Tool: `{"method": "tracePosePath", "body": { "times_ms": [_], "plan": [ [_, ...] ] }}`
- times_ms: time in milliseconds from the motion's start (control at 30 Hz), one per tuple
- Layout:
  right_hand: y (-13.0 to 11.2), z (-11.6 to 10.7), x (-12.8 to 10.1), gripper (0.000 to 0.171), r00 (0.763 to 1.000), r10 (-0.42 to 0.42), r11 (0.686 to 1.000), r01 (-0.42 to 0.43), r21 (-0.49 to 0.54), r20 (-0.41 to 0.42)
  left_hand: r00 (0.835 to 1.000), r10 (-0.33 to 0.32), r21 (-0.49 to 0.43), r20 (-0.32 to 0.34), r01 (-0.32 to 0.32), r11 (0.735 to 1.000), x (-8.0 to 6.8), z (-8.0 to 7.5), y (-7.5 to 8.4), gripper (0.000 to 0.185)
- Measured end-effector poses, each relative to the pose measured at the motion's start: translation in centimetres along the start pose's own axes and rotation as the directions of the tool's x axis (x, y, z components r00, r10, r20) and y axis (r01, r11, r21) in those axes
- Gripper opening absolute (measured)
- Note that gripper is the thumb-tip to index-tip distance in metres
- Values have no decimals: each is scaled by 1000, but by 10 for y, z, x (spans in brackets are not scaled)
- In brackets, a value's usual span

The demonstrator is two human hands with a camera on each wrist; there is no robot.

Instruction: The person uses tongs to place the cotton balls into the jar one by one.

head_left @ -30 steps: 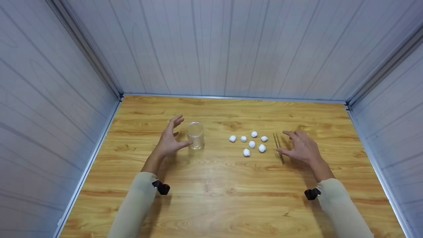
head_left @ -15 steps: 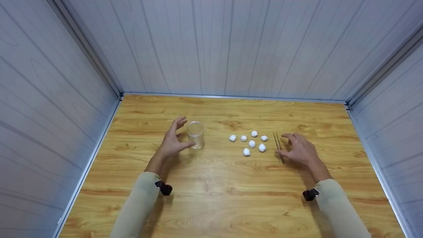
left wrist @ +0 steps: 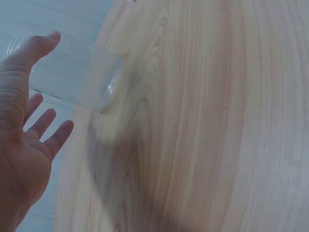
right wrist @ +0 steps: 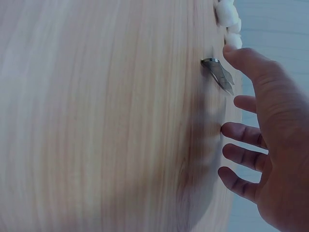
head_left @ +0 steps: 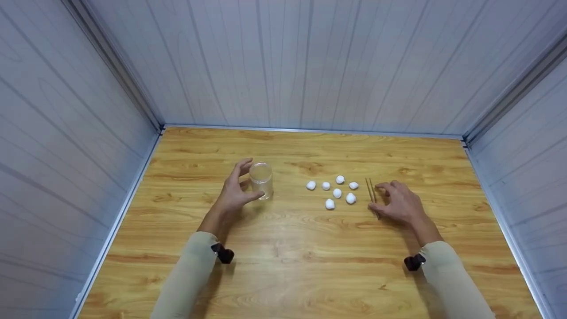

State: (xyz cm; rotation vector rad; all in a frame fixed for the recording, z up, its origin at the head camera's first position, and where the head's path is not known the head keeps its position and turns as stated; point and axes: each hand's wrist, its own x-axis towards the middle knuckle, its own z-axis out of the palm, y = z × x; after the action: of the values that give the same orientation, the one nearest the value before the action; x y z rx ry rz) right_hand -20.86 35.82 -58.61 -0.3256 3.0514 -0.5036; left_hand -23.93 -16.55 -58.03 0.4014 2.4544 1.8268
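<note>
A clear glass cup (head_left: 262,181) stands upright on the wooden table. My left hand (head_left: 234,191) is spread at its left side, thumb across its front in the head view and fingers behind; in the left wrist view the thumb overlaps the glass (left wrist: 72,72) and the other fingers are apart from it. Metal tweezers (head_left: 371,195) lie on the table with their two prongs pointing away. My right hand (head_left: 401,201) hovers right beside them, thumb over their near part, fingers parted. The right wrist view shows the tweezers (right wrist: 218,75) lying below the thumb.
Several white cotton balls (head_left: 337,193) lie loosely grouped between the cup and the tweezers. Pale panel walls (head_left: 283,66) enclose the wooden table (head_left: 283,274) at the back and both sides. A small black camera sits on each sleeve cuff.
My left hand has moved right, closer to the cup. My right hand has shifted slightly left and lower toward the tweezers. The cup, cotton balls and tweezers have stayed in place.
</note>
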Motion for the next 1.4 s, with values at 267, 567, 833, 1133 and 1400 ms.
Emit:
{"method": "tracePosePath", "body": {
  "times_ms": [267, 567, 833, 1133, 1400],
  "plan": [
    [1, 1, 0, 68, 1000, -19, 1000, 19, -9, -3, 1000, -11, -3, 19, 11, 1000, 2, 4, -6, 102],
    [1, 2, -2, 61, 999, -29, 1000, 29, -6, -16, 998, -32, -13, 46, 32, 999, 0, 6, -12, 94],
    [0, 0, -2, 51, 999, -30, 999, 30, -16, -13, 997, -52, 27, 52, 50, 998, -1, 8, -17, 94],
    [1, 4, -2, 46, 999, -34, 999, 34, -12, -39, 999, -48, -4, 20, 48, 999, 0, 9, -19, 90],
    [2, 10, -2, 43, 997, -40, 999, 40, -2, -72, 998, -65, -14, 9, 65, 998, 1, 12, -22, 88]
  ]
}}
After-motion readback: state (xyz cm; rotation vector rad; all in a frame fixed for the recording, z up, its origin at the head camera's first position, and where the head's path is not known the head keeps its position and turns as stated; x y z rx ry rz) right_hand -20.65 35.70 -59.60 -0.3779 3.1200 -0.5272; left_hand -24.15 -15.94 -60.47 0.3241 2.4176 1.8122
